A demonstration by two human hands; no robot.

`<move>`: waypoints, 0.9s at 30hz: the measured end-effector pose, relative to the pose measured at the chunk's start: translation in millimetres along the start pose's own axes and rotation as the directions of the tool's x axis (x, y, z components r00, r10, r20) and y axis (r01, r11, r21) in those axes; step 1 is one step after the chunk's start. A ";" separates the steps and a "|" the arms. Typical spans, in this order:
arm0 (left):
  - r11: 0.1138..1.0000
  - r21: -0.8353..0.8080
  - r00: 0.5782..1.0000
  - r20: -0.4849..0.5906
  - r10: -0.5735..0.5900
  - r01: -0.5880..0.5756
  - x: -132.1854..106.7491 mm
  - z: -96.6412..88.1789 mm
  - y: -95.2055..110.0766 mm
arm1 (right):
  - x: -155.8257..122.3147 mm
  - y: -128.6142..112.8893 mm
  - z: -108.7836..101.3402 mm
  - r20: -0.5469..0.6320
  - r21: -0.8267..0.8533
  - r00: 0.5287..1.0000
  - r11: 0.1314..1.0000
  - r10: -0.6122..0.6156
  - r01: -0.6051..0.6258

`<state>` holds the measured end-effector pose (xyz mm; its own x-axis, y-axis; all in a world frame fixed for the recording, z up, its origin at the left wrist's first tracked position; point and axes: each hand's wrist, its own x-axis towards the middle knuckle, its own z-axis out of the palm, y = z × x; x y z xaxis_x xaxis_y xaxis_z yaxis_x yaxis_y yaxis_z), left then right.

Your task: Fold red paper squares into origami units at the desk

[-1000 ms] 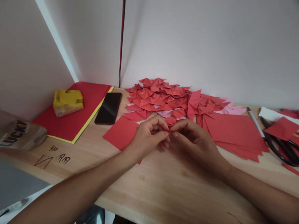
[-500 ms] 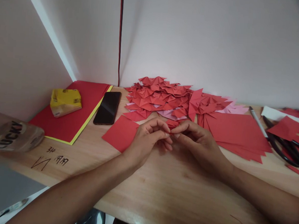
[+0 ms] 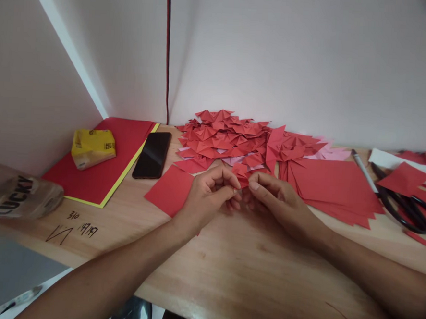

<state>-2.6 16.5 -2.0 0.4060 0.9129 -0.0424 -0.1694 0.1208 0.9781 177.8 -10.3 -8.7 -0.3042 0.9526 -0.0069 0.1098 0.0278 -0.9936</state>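
Observation:
Between my two hands is a small folded piece of red paper (image 3: 240, 174), partly covered by the fingers. My left hand (image 3: 213, 193) pinches its left side between thumb and forefinger. From the other side, my right hand (image 3: 275, 197) grips it with thumb and fingertips. A flat red paper square (image 3: 169, 190) lies on the table, partly under my left wrist. Just beyond the hands spreads a heap of folded red paper pieces (image 3: 229, 136), with some pink ones among them. A stack of red paper squares (image 3: 341, 186) lies right of my right hand.
At the left, a yellow package (image 3: 94, 147) rests on red sheets (image 3: 119, 161), beside a black phone (image 3: 151, 155). A clear LUCKY bag (image 3: 23, 196) hangs at the left edge. A pen (image 3: 364, 169) and black-handled scissors (image 3: 405, 209) lie at the right, on the wooden table (image 3: 228, 271).
More of the red paper now shows above my fingertips. My right fingers have shifted slightly right, opening a small gap between the hands. The view has shifted slightly.

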 end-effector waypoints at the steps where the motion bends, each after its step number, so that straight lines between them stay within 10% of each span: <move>1: 1.000 0.017 1.000 0.012 0.001 -0.001 0.1 0.2 0.2 | 0.2 0.6 -0.2 0.015 0.016 1.000 1.000 0.004 -0.004; 14: 0.999 0.013 0.997 0.072 -0.037 0.036 1.5 -1.5 -3.7 | 3.8 5.4 -1.8 0.021 -0.002 1.000 1.000 0.004 -0.004; 21: 0.891 0.422 0.985 0.020 0.172 -0.164 -0.3 -0.9 -8.3 | 3.0 11.6 0.8 -0.080 -0.119 0.997 0.993 -0.019 0.009; 27: 0.884 0.432 0.982 0.030 0.185 -0.179 -0.5 -0.4 -11.4 | 0.3 3.7 6.0 -0.087 -0.226 0.994 0.973 -0.061 0.040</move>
<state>-1.2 14.9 -13.2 0.3942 0.9075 0.1451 0.1659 -0.2256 0.9600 172.4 -11.7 -13.1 -0.2270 0.9718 0.0631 0.3086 0.1333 -0.9418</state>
